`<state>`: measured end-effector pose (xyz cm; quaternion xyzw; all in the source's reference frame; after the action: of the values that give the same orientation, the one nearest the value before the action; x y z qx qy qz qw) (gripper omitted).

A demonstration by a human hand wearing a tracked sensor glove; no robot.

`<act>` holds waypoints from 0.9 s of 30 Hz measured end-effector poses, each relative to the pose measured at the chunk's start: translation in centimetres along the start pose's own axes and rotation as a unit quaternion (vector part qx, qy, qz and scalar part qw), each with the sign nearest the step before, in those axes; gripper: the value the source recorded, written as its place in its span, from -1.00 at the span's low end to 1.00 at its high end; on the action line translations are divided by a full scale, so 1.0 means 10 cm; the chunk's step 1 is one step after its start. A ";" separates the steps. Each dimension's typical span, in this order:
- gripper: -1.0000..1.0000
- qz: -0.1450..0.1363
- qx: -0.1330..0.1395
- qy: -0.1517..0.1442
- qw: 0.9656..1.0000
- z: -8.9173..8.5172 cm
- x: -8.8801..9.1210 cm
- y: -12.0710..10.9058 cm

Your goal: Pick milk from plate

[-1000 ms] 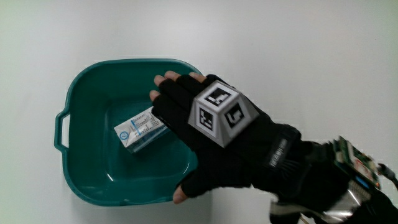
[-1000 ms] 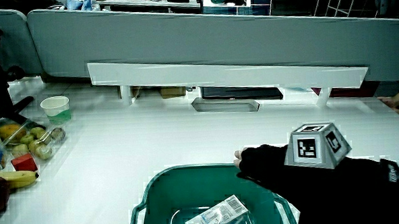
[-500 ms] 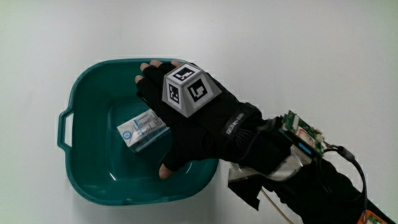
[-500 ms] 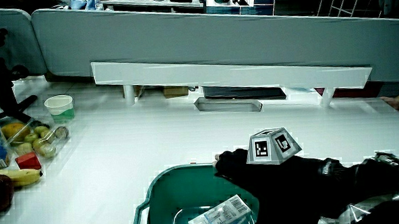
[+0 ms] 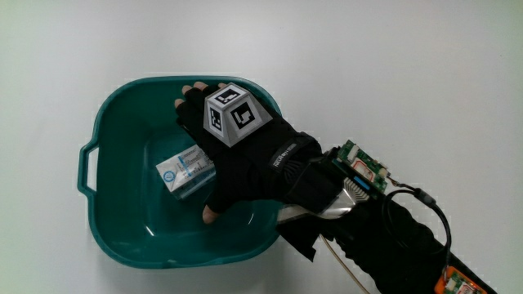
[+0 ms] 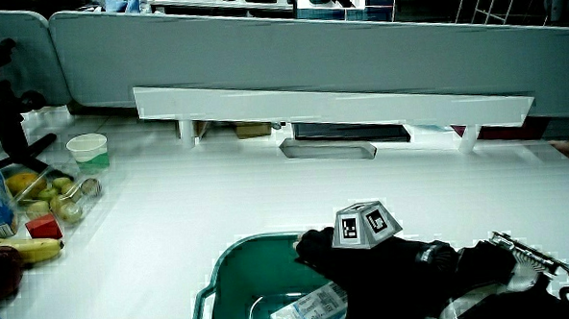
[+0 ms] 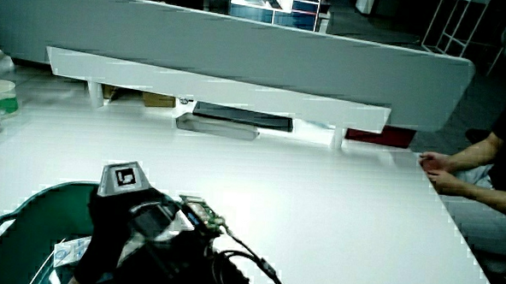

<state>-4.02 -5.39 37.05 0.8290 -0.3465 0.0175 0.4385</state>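
A small white and blue milk carton (image 5: 181, 170) lies on its side on the floor of a teal basin (image 5: 114, 122) with a handle. The gloved hand (image 5: 233, 155) reaches into the basin and hovers low over the carton, covering the end of it. Its fingers are spread and hold nothing; the thumb lies nearer to the person than the carton, the fingertips near the basin's rim. In both side views the hand (image 6: 366, 262) (image 7: 117, 222) sits low in the basin (image 6: 233, 267) (image 7: 27, 213) just above the carton (image 6: 305, 310) (image 7: 68, 252).
In a side view a paper cup (image 6: 87, 149), a clear box of fruit (image 6: 51, 199), a red cube (image 6: 45, 228) and a banana (image 6: 24, 251) stand at the table's edge. A dark flat tray (image 6: 327, 148) lies by the low partition (image 6: 330, 105).
The hand has moved farther over the basin and sunk lower toward the milk carton, now covering part of it. The carton and basin have not moved.
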 end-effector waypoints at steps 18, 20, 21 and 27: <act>0.06 0.013 0.016 -0.013 1.000 -0.09 -0.05 0.22; 0.12 0.014 0.021 -0.010 1.000 -0.10 -0.03 0.23; 0.15 0.013 0.026 -0.013 0.999 -0.10 -0.03 0.23; 0.33 0.021 0.042 -0.007 0.999 -0.09 -0.01 0.22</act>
<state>-5.17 -5.53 39.15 0.8392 -0.3656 0.0357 0.4009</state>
